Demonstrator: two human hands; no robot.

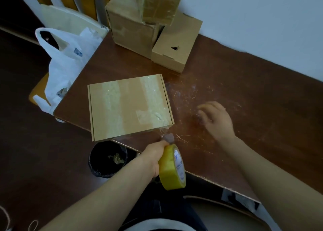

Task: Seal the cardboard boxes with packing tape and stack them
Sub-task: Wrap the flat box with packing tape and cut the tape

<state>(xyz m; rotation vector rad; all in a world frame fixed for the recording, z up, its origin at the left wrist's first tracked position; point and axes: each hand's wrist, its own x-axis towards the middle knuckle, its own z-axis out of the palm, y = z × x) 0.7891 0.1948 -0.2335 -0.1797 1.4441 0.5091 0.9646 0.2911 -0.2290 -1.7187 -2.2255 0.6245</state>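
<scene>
A flat cardboard box [125,106] lies on the brown table [244,94], with strips of clear tape across its lid. My left hand [153,157] grips a yellowish roll of packing tape [172,167] just off the box's near right corner; a strand of tape runs from the roll to that corner. My right hand [215,118] hovers over the table to the right of the box, fingers loosely curled, blurred, holding nothing I can make out. At the back stand a large box [129,29], a taped box [160,3] on top, and a small box [176,47].
A white plastic bag [66,61] hangs off the table's left edge. A black bin [106,159] with tape scraps stands on the floor below the near edge. A white wall runs along the table's far side. Scratches mark the tabletop.
</scene>
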